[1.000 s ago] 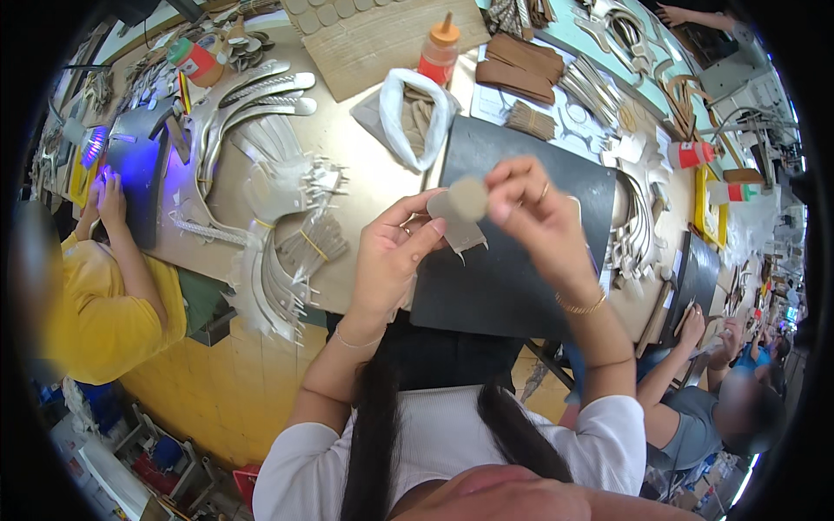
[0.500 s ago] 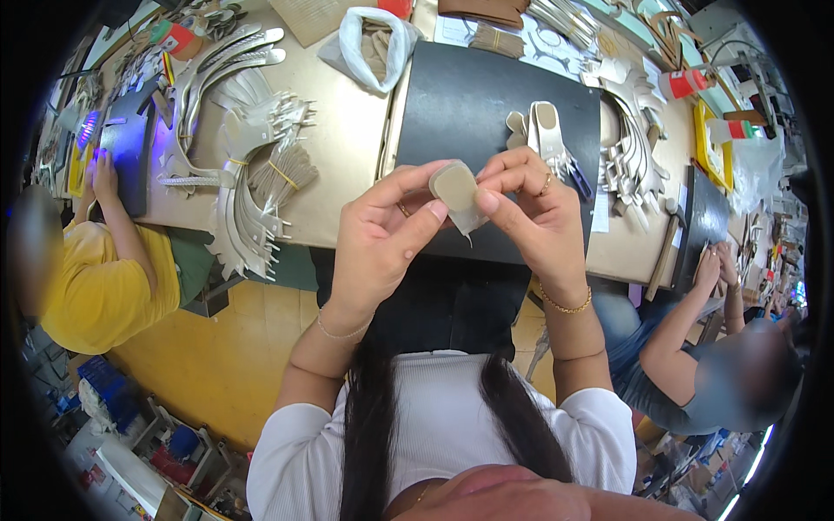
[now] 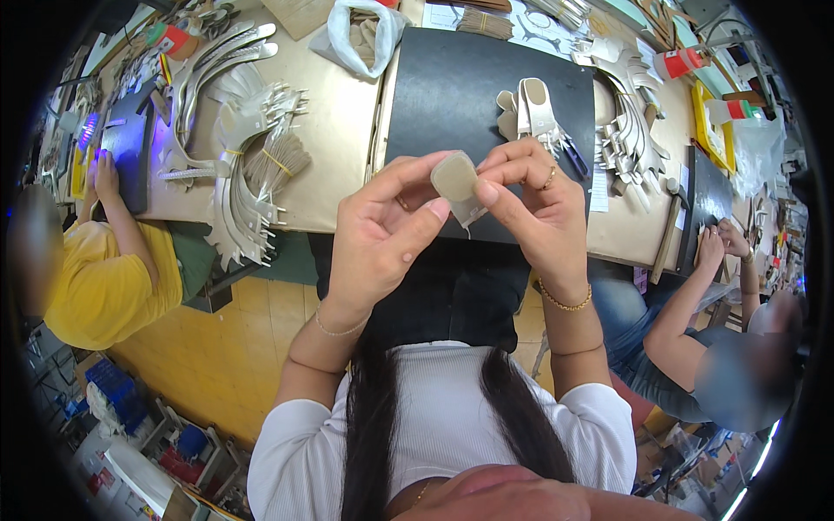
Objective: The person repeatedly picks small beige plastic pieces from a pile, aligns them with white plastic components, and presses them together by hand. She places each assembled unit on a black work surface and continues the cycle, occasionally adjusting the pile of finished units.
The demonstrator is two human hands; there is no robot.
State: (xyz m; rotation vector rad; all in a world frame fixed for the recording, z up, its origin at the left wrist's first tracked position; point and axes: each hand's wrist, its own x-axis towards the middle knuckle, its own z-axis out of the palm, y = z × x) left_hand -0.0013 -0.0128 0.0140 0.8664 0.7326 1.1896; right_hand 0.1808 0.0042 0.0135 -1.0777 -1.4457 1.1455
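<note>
One small beige rounded leather piece (image 3: 455, 180) sits pinched between our hands, raised above the black rectangular work mat (image 3: 469, 95). Our left hand (image 3: 378, 234) clamps its near edge with thumb and forefinger; our right hand (image 3: 530, 208) grips its right side. Pale cut strap pieces (image 3: 528, 106) lie on the mat beyond.

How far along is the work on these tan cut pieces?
Done, it seems: a few pale pieces stand together on the black mat. In hand: the left hand and right hand pinch one small tan piece. Left: bundles of pale strips lie on the table.
</note>
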